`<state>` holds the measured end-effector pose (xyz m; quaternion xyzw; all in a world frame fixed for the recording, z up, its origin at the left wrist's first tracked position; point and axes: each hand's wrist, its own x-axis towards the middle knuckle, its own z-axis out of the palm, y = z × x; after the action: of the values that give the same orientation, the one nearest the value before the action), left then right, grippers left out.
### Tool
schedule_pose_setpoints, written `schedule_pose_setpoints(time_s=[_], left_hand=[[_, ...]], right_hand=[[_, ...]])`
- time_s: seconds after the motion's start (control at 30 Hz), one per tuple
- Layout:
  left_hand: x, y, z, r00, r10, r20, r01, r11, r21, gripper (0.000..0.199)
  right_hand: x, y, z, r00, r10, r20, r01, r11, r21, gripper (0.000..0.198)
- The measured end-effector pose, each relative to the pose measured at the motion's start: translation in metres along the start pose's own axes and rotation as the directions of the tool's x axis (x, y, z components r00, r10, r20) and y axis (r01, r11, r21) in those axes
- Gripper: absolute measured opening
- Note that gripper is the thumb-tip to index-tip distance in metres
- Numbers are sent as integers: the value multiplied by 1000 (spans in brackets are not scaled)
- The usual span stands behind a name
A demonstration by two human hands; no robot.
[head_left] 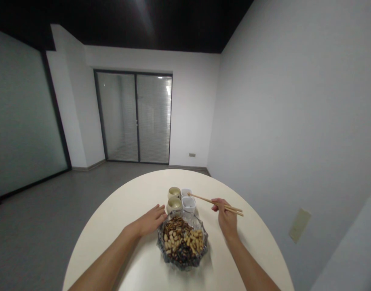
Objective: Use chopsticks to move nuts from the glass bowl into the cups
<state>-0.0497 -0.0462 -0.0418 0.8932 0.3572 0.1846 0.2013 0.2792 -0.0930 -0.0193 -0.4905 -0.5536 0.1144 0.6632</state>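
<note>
Wooden chopsticks, long, slim and tan [203, 198], slant across the cream round table [137, 194], pinched between the thumb and fingers of the right hand [225, 214]. From where I stand, their tips are at the small white squarish cup at the back [186, 190]; whether they grip a morsel is too small to tell. Just in front of that cup sits a matching white squarish cup nearer the person [189, 206], and beside this pair are two rounded yellow-green cups [174, 206].

Nearer the person, a scalloped clear glass bowl [191, 265] holds brown elongated seeds [177, 226], pale oval nuts [171, 241], yellowish peanuts in their shells [196, 239] and glossy black seeds [184, 254], each in its own section. The left hand [152, 220] lies low over the table, its fingers stretched out and nearly together, pinching nothing, fingertips at the bowl's edge; I cannot tell whether they touch it.

I'd worry most about those tips: crossed or squeezed unevenly, they could let a smooth, hard nut shoot away. Lowered too far, they might knock the light-looking cup into its close neighbours. A careless push from the left fingers could nudge the bowl against the nearer cups.
</note>
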Motion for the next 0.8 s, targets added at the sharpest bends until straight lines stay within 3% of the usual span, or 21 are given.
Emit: schedule_pose_setpoints(time_s=[0.8], left_hand=[[0, -2, 2, 1000, 16, -7, -16, 1000, 25, 54]], right_hand=[[2, 0, 1, 999, -4, 50, 2, 999, 36, 50]])
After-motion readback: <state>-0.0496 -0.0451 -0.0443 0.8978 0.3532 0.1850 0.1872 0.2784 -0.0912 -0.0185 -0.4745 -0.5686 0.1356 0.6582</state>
